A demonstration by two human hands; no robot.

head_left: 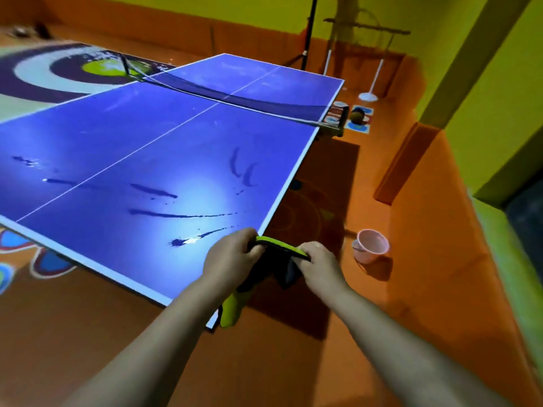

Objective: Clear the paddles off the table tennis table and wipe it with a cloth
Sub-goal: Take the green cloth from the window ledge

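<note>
A blue table tennis table [141, 142] fills the left and middle, with dark wet streaks on its near half. No paddle shows on it. At the table's near right corner, both hands hold a black and lime-green cloth [280, 261]. My left hand [232, 254] grips its left end just over the table edge. The cloth's right end is pinched by my right hand [318, 261], off the table's side. A green part of the cloth hangs down below my left wrist.
The net [241, 98] spans the table's middle. A pink bucket [371, 245] stands on the orange floor to the right of the table. A black stand [308, 33] and white poles rise beyond the far end. Orange padded walls run along the right.
</note>
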